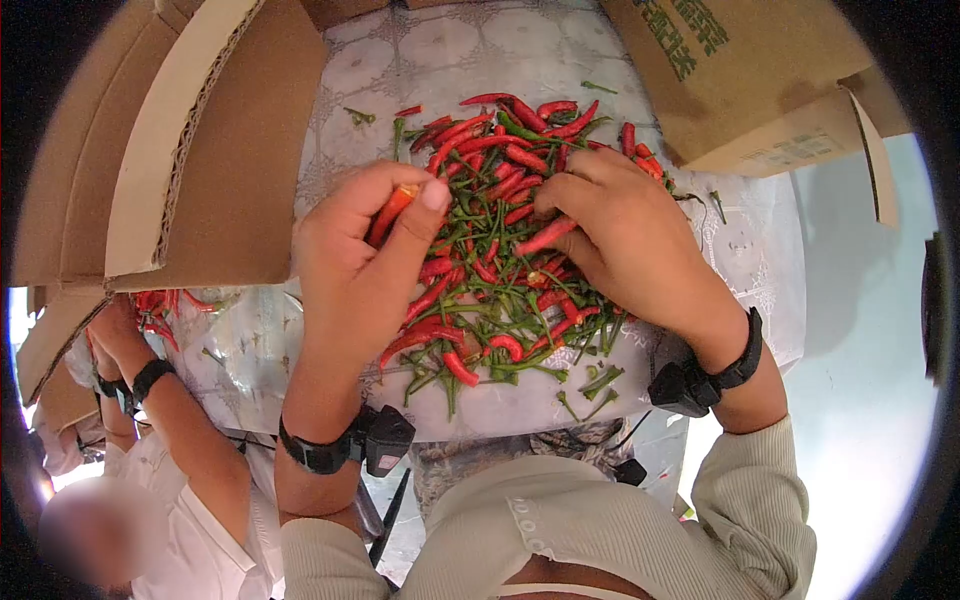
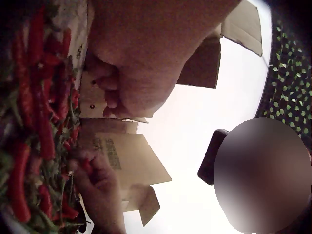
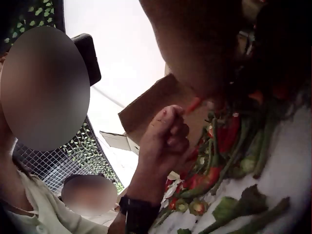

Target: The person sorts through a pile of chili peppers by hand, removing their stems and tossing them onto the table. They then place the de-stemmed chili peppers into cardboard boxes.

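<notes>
In the head view the left hand point(image 1: 365, 255) curls round a red chili point(image 1: 392, 213), its cut orange end showing beside the thumb. The right hand point(image 1: 630, 230), over the right side of the pile, pinches another red chili point(image 1: 547, 236) between thumb and fingers. Beneath and between both hands lies a heap of red chilies point(image 1: 430, 300) mixed with green stems point(image 1: 500, 310). The right wrist view shows the left hand point(image 3: 163, 146) with curled fingers near a red chili tip point(image 3: 194, 105). In the left wrist view the right hand point(image 2: 100, 187) is at the heap's edge.
Open cardboard boxes stand at the left point(image 1: 225, 160) and right point(image 1: 750, 80) of the patterned tablecloth point(image 1: 430, 45). Loose stems point(image 1: 600, 385) lie near the front edge. Another person's arm point(image 1: 190, 430) reaches toward more red chilies point(image 1: 160, 310) at the lower left.
</notes>
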The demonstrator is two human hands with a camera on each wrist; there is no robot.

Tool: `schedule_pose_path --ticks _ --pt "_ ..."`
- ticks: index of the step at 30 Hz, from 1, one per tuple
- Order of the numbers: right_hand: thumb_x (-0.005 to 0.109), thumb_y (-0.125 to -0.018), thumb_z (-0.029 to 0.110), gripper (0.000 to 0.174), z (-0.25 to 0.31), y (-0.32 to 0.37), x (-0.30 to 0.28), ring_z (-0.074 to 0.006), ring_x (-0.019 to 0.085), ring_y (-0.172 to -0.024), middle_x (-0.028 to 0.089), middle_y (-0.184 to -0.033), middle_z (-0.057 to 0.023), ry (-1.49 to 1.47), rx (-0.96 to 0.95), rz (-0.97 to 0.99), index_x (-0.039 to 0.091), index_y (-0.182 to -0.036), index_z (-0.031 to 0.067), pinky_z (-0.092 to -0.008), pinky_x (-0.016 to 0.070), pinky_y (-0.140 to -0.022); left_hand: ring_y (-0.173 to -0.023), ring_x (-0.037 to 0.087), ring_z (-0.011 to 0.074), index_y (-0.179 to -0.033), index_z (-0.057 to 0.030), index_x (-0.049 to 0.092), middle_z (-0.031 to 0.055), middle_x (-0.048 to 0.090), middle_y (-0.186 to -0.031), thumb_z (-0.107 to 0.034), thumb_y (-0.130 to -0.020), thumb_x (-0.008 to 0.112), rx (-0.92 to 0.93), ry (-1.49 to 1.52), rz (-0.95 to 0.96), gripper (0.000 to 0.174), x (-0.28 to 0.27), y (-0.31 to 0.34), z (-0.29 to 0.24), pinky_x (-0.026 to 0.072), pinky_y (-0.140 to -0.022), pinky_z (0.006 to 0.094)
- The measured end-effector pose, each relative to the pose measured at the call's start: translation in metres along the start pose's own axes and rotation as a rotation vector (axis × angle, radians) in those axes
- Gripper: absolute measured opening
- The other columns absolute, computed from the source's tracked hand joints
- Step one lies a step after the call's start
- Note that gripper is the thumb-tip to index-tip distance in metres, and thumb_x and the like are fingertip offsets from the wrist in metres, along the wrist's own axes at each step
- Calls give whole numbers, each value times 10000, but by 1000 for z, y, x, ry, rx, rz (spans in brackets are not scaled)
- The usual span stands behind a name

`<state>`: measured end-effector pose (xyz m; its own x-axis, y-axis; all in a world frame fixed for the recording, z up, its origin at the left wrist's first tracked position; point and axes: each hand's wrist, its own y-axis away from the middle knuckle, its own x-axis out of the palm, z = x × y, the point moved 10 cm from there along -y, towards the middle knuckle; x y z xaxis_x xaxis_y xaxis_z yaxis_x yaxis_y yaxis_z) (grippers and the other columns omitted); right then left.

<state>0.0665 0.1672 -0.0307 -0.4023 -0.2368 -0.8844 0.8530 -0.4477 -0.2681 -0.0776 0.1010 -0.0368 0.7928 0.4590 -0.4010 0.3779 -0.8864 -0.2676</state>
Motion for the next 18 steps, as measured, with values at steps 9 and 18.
schedule_pose_path --ticks 9,18 --pt "735 -697 96 269 26 9 -10 -313 569 -708 569 -772 -100 -240 -117 -167 582 -916 57 -401 450 -613 -660 579 217 -890 -38 632 84 612 -764 -155 -773 730 78 20 334 192 34 9 -27 454 -610 287" --pt "674 -759 187 194 24 14 -3 -317 564 -749 546 -763 -110 -306 -112 -113 550 -821 51 -418 460 -648 -583 526 235 -826 -56 647 74 590 -683 -138 -751 736 317 -126 361 142 39 12 -46 406 -538 313"
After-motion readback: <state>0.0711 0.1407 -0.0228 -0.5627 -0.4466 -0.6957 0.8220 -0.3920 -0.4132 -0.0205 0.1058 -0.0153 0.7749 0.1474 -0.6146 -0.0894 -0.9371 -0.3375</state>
